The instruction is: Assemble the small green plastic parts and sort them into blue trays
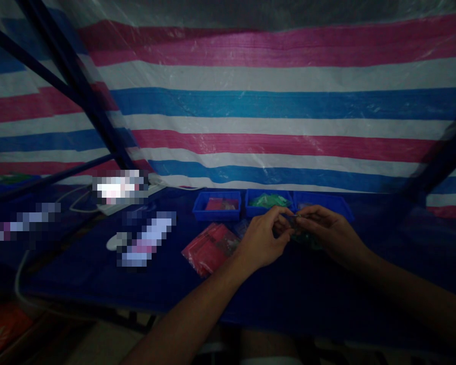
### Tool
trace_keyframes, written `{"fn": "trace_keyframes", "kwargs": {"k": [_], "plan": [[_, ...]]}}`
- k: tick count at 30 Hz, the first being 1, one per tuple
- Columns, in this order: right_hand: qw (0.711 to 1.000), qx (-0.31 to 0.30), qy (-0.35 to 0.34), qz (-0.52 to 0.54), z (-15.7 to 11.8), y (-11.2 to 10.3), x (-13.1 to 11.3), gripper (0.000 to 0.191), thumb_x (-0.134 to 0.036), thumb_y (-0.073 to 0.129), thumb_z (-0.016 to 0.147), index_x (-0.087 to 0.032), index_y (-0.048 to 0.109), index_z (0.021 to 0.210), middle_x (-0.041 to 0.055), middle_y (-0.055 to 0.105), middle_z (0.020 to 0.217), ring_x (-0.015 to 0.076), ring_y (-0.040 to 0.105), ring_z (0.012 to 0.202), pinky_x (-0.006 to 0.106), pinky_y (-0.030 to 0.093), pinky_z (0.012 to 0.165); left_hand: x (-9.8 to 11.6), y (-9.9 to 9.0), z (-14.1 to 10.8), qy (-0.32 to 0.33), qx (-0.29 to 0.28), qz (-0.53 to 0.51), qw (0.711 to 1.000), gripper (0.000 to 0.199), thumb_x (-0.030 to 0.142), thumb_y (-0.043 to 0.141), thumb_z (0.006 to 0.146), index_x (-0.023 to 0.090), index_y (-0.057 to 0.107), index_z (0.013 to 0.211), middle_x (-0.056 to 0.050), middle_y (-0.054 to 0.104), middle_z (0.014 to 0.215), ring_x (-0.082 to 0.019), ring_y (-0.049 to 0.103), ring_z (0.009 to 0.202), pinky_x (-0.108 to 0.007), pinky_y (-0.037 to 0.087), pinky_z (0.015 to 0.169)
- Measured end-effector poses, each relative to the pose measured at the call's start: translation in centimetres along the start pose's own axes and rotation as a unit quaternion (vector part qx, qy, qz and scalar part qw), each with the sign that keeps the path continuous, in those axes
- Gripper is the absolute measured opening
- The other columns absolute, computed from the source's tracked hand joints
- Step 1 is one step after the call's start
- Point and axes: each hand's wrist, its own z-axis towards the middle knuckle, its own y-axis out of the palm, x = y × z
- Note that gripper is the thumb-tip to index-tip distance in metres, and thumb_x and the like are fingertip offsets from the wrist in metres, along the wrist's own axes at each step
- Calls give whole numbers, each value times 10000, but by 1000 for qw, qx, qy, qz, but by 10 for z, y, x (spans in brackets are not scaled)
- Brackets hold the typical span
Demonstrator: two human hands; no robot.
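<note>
My left hand (269, 234) and my right hand (327, 228) meet above the blue table, fingertips pinched close together. Between them is a small dark item (291, 218), too dim and small to name; both hands appear to grip it. Left of my left forearm lies a pile of clear plastic bags with red contents (212, 247). Just behind my hands stands a blue bin (247, 209) holding green pieces (269, 199). Under my right hand some dark green pieces (307, 240) show in part.
Another blue bin (196, 208) with red packets stands to the left, and a third blue bin (340, 205) at the right. A white power strip (116, 205), cables and a white round object (116, 241) lie on the table (99, 276). Striped sheeting (289, 106) hangs behind.
</note>
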Motion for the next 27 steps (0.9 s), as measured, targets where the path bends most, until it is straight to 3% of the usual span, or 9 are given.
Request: {"fn": "trace_keyframes", "kwargs": {"k": [5,13,21,27], "plan": [[1000,-1,-1,-16,1,-2,3,284,-411,882,779,-250,760,978,33,793,935,210,737,848,353,575,818,-1,2,-1,-16,4,-8,1000,400,197,696,881,204,557,1256,-25,743,926,-168,717,818,-293,578,781],[1000,10,1,-3,0,-2,2,369,-424,914,735,-248,764,1023,59,813,1045,253,762,1001,398,583,956,2,-3,0,-6,17,-15,1000,320,189,631,944,214,629,1263,-32,757,966,-171,729,867,-292,569,809],[999,7,4,-33,2,-4,2,394,-443,917,721,-240,743,1010,75,807,1037,251,765,942,397,617,889,-3,0,1,-25,47,-41,998,429,185,662,900,213,590,1322,-27,750,952,-158,725,841,-294,592,821],[999,0,-7,-52,-1,-1,0,380,-446,908,732,-233,749,1003,77,801,1031,254,760,936,411,620,889,-1,-1,1,-25,48,-20,998,382,158,672,842,210,581,1210,-3,725,878,-145,701,780,-273,575,774]]}}
